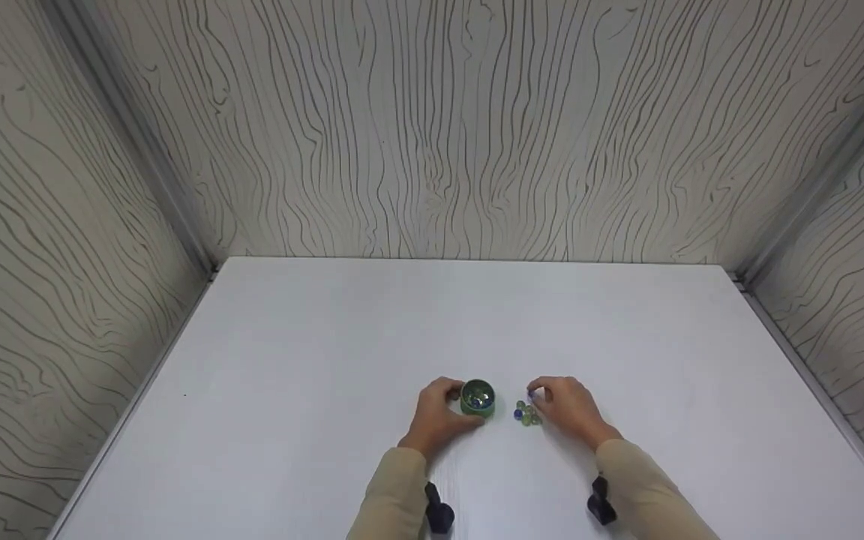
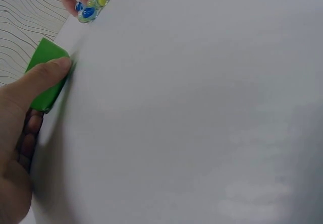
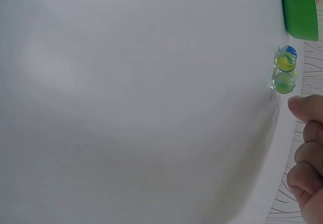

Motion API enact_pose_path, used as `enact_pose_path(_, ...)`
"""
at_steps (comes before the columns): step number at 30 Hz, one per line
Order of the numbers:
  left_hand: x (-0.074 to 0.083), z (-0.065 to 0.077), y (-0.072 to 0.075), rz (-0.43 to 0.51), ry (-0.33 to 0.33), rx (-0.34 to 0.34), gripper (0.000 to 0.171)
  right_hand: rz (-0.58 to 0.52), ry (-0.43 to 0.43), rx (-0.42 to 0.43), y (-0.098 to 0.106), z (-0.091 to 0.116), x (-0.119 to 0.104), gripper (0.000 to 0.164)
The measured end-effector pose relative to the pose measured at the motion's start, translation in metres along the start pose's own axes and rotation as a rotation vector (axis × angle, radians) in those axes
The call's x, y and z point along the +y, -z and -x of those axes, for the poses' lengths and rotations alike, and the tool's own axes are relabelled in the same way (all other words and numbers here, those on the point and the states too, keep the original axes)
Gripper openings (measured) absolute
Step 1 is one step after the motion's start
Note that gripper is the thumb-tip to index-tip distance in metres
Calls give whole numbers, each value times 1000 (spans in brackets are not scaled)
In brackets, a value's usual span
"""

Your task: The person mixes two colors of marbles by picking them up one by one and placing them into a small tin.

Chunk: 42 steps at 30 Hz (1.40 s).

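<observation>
Round green cup (image 1: 478,412), green and blue glass marbles (image 1: 527,420)
My left hand (image 1: 436,420) curls round the cup on the white counter (image 1: 312,337); my right hand (image 1: 570,406) pinches a blue glass marble (image 1: 530,392) near the others.

a plain beige fabric left sleeve (image 1: 391,495) and a matching beige right sleeve (image 1: 649,487) both end at the wrists, leaving the hands (image 1: 436,424) bare. a small black rounded left device (image 1: 439,516) juts inward beside one cuff, a similarly black, angular right device (image 1: 601,506) beside the other.
</observation>
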<state>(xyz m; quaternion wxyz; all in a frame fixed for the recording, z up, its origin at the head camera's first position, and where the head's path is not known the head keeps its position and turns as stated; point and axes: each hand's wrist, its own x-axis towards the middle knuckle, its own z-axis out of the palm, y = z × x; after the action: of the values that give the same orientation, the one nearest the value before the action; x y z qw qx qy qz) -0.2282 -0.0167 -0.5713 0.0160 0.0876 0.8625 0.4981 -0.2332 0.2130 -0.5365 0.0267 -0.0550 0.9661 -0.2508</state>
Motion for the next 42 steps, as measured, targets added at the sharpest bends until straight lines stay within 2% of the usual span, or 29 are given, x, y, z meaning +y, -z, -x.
enact_pose_path(14,-1,-2,1,5,-8,-8,57,-37,-4,-1,3,2,-11,19)
enact_pose_path(21,3,2,1,8,50,-3,55,-47,45,43,1,3,-16,17)
enact_pose_path(29,4,2,1,24,45,-6,55,-64,25,30,1,4,-22,19)
enact_pose_path(42,1,1,-1,12,32,2,53,-68,52,30,1,5,-27,18)
